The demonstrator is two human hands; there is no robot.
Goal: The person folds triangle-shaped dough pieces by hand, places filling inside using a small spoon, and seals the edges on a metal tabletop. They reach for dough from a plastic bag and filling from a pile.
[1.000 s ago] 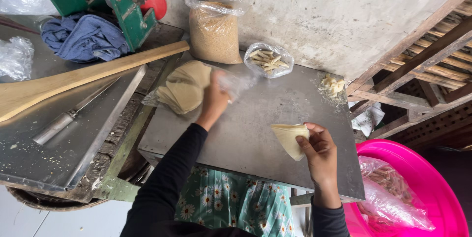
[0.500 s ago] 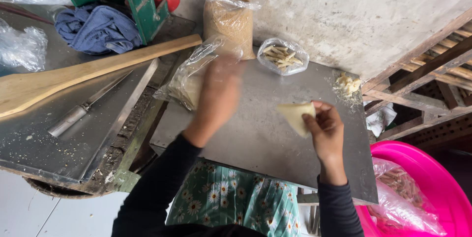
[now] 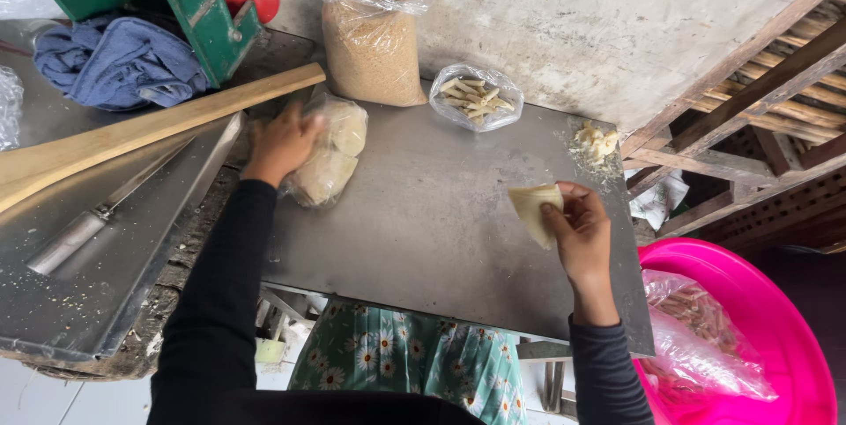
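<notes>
My right hand (image 3: 582,236) pinches a folded pale wrapper sheet (image 3: 533,209) just above the grey metal sheet (image 3: 432,231). My left hand (image 3: 280,143) rests on a clear plastic bag holding a stack of pale wrappers (image 3: 330,152) at the sheet's left edge, its fingers over the bag's left side. Small bits of pale filling (image 3: 595,139) lie at the far right corner of the sheet.
A tall bag of brown crumbs (image 3: 370,42) and a small bag of pale sticks (image 3: 476,97) stand by the wall. A long wooden paddle (image 3: 132,134), a knife (image 3: 84,231), a blue cloth (image 3: 115,64) and a green machine (image 3: 198,2) are left. A pink basin (image 3: 775,328) sits low right.
My left hand has gone from mid-air over the sheet back to the left and settled on the bag of wrappers. My right hand still holds the folded wrapper, moved slightly.
</notes>
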